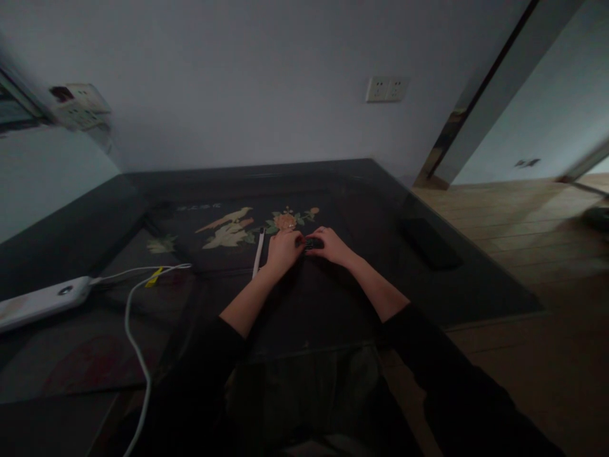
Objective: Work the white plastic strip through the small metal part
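Observation:
Over the dark tabletop (304,304), my two hands meet around a small black object (313,243). Its kind is too dark and small to make out. My left hand (284,249) is closed at its left end, with thumb and fingers bent onto it. From the other side, my right hand (332,246) grips it between thumb and fingers. Just left of my left hand lies a slim white strip with a dark tip (258,252), partly hidden behind that hand. An orange flower with green leaves (285,221) decorates the surface beyond my fingers.
A white power strip (47,301) lies at the left, its white cable (137,349) looping to the front edge. Near the cable is a yellow tag (153,277). A flat black rectangular object (431,243) rests at the right. Behind the table stands a wall with sockets (387,89).

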A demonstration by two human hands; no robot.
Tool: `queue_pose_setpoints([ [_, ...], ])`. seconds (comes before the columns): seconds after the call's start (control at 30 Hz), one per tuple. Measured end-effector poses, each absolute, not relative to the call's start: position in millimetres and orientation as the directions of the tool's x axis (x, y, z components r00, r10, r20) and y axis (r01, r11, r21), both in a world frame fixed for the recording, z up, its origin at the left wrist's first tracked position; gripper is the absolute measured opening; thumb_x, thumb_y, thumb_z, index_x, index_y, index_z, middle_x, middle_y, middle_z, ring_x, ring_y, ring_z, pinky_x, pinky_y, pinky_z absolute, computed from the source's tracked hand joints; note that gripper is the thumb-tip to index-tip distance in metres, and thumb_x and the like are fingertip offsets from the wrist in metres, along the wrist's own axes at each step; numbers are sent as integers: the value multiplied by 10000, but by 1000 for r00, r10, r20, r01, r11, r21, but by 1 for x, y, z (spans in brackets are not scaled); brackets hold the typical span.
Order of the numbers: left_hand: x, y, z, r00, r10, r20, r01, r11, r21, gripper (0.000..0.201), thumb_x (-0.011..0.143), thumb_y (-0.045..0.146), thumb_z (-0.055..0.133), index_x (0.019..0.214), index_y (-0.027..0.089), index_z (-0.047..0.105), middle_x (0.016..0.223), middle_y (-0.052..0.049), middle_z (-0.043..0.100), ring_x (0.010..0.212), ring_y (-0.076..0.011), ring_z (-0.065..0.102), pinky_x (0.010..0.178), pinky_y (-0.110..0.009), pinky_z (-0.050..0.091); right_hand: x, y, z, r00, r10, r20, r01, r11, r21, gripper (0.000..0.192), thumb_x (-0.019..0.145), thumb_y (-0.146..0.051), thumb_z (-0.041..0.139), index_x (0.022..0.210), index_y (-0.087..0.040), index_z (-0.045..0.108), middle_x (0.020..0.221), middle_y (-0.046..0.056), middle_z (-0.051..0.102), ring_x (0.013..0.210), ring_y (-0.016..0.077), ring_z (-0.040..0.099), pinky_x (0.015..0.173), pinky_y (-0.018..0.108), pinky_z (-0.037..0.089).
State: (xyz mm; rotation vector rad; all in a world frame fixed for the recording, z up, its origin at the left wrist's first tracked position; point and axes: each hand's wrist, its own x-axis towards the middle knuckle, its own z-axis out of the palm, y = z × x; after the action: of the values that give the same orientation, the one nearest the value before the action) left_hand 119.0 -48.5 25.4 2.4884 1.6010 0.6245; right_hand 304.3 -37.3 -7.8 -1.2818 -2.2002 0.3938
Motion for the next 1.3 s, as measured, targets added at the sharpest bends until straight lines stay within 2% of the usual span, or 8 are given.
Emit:
queue_pose_setpoints([
  [0.23,118,-43,19,362,900,242,839,-427,338,100,855,261,646,919,227,716,1036,-74,702,1040,-262,615,868,-376,456,303,-38,-6,-383,877,290,725,480,-494,428,747,-376,810,1113,-172,729,1077,117,604,1020,262,531,940,417,426],
  [0.57,121,-47,21,332,917,223,875,-387,292,117,864,297,654,924,225,723,1037,-85,696,1031,-266,617,858,-372,453,301,-38,-7,-382,875,298,718,484,-500,406,743,-349,817,1099,-175,730,1058,98,595,1013,248,532,946,397,420],
  [0.67,122,-49,21,337,913,228,872,-395,290,112,862,289,659,930,222,718,1043,-87,693,1054,-282,609,875,-393,448,301,-37,-7,-372,882,288,727,470,-501,443,743,-360,816,1116,-143,721,1069,112,591,1023,252,532,948,396,417],
  [1.3,119,-44,14,376,891,253,861,-437,261,104,864,293,668,921,214,704,1044,-94,692,1079,-288,601,912,-417,432,299,-37,-9,-341,895,286,748,443,-494,427,729,-356,825,1102,-172,730,1095,116,600,1043,263,541,936,415,438],
])
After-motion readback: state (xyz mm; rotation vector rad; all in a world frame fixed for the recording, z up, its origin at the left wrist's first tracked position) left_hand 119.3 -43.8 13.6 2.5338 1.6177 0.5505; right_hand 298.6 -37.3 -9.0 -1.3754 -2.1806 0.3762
